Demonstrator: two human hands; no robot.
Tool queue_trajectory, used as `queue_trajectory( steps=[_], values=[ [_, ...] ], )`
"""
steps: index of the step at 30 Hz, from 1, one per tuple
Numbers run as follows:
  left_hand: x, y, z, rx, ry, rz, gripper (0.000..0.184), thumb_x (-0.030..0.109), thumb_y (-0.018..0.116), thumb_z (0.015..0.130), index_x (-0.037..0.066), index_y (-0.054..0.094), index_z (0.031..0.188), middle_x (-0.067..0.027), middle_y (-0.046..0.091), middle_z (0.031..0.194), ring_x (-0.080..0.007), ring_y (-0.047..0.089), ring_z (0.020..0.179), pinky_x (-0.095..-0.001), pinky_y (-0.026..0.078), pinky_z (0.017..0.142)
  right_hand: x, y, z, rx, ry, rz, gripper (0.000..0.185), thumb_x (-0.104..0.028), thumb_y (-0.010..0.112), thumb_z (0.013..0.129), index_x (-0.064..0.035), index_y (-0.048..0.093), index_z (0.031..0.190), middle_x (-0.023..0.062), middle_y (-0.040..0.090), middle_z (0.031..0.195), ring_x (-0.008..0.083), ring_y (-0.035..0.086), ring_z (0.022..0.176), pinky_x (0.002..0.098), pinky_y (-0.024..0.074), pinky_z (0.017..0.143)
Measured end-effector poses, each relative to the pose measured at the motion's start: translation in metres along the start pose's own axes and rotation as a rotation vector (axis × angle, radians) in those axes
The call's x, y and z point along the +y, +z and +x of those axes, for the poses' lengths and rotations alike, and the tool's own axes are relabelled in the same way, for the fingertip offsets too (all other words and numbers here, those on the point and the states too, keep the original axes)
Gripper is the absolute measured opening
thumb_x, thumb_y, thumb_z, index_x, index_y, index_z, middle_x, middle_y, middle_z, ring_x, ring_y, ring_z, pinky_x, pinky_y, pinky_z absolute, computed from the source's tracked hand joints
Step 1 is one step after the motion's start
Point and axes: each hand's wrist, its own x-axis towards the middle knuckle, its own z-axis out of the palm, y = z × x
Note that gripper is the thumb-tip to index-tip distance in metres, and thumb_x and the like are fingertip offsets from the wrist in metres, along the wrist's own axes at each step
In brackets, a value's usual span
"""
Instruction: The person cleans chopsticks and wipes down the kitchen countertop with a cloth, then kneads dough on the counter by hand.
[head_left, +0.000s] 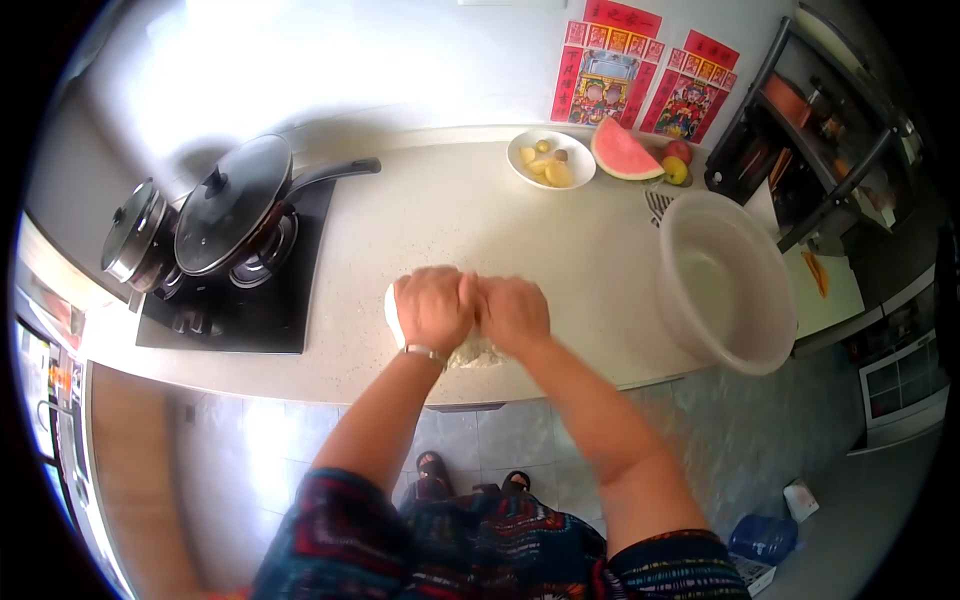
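Observation:
My left hand (436,308), with a bracelet at its wrist, presses down on a lump of white dough (392,312) near the counter's front edge. Beside it my right hand (512,314) pushes on the same dough, its thumb side touching the left hand. Both hands have their fingers curled over, and they hide most of the dough. Crumbly, floury bits (476,352) show between the wrists. Slight blur covers the right hand.
At left, a lidded frying pan (235,205) and a lidded pot (138,235) stand on the black stove (270,325). Behind are a white bowl (516,172) of pale yellow pieces, watermelon (625,150) and fruit (677,165). A large plastic basin (690,320) and a rack (830,150) stand right.

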Motion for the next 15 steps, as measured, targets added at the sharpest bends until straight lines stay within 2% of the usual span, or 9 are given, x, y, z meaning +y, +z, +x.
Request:
queue_trajectory(
  steps=[2, 3, 5, 6, 8, 9, 13, 15],
  values=[
    [-0.010, 0.005, -0.023, 0.222, 0.264, -0.082, 0.027, 0.031, 0.051, 0.084, 0.010, 0.067, 0.086, -0.0063, 0.068, 0.093, -0.0261, 0.060, 0.097, -0.0410, 0.039, 0.087, 0.001, 0.021, -0.028, 0.323, -0.123, 0.155, 0.023, -0.026, 0.049, 0.089, -0.0085, 0.063, 0.089, 0.0106, 0.066, 0.089, 0.0321, 0.060, 0.083, 0.0450, 0.0447, 0.071],
    [-0.014, 0.003, -0.033, 0.220, 0.251, -0.072, 0.027, 0.031, 0.051, 0.084, 0.010, 0.067, 0.086, -0.0063, 0.068, 0.093, -0.0261, 0.060, 0.097, -0.0410, 0.039, 0.087, -0.003, 0.025, -0.039, 0.312, -0.128, 0.166, 0.023, -0.026, 0.049, 0.089, -0.0085, 0.063, 0.089, 0.0106, 0.066, 0.089, 0.0321, 0.060, 0.083, 0.0450, 0.0447, 0.071],
    [-0.022, -0.003, -0.049, 0.286, 0.411, -0.046, 0.032, 0.034, 0.050, 0.083, 0.009, 0.066, 0.095, -0.0081, 0.065, 0.103, -0.0281, 0.058, 0.103, -0.0419, 0.037, 0.090, -0.009, 0.030, -0.056, 0.434, -0.252, 0.071, 0.030, -0.028, 0.049, 0.089, -0.0063, 0.060, 0.106, 0.0080, 0.063, 0.106, 0.0268, 0.058, 0.096, 0.0429, 0.0409, 0.081],
    [-0.028, 0.004, -0.059, 0.280, 0.409, -0.034, 0.041, 0.040, 0.046, 0.086, 0.007, 0.064, 0.103, -0.0104, 0.063, 0.110, -0.0304, 0.056, 0.108, -0.0428, 0.035, 0.094, -0.010, 0.031, -0.062, 0.430, -0.256, 0.077, 0.030, -0.028, 0.049, 0.089, -0.0063, 0.060, 0.106, 0.0080, 0.063, 0.106, 0.0268, 0.058, 0.096, 0.0429, 0.0409, 0.081],
    [-0.031, 0.015, -0.071, 0.288, 0.360, 0.018, 0.045, 0.044, 0.042, 0.087, 0.008, 0.062, 0.106, -0.0092, 0.061, 0.114, -0.0298, 0.054, 0.111, -0.0443, 0.033, 0.095, -0.008, 0.033, -0.068, 0.364, -0.297, 0.033, 0.035, -0.026, 0.051, 0.087, -0.0060, 0.057, 0.116, 0.0066, 0.060, 0.116, 0.0225, 0.055, 0.105, 0.0421, 0.0349, 0.090],
    [-0.031, 0.018, -0.072, 0.271, 0.348, 0.061, 0.047, 0.045, 0.040, 0.088, 0.009, 0.060, 0.111, -0.0088, 0.059, 0.118, -0.0297, 0.053, 0.112, -0.0445, 0.032, 0.096, -0.002, 0.037, -0.066, 0.380, -0.320, 0.018, 0.035, -0.027, 0.050, 0.088, -0.0072, 0.058, 0.116, 0.0060, 0.060, 0.116, 0.0207, 0.055, 0.106, 0.0415, 0.0342, 0.091],
    [-0.037, 0.030, -0.051, 0.229, 0.325, 0.084, 0.046, 0.044, 0.041, 0.087, 0.010, 0.058, 0.113, -0.0086, 0.057, 0.119, -0.0297, 0.051, 0.113, -0.0451, 0.032, 0.096, 0.016, 0.051, -0.040, 0.442, -0.333, 0.007, 0.032, -0.028, 0.051, 0.087, -0.0092, 0.060, 0.112, 0.0054, 0.062, 0.113, 0.0205, 0.056, 0.104, 0.0410, 0.0362, 0.088],
    [-0.040, 0.033, -0.026, 0.181, 0.317, 0.072, 0.042, 0.039, 0.046, 0.084, 0.010, 0.058, 0.112, -0.0087, 0.058, 0.117, -0.0300, 0.051, 0.112, -0.0457, 0.032, 0.096, 0.027, 0.054, -0.015, 0.477, -0.331, 0.063, 0.028, -0.026, 0.052, 0.086, -0.0107, 0.061, 0.107, 0.0045, 0.063, 0.109, 0.0211, 0.059, 0.098, 0.0400, 0.0391, 0.084]
  ],
)
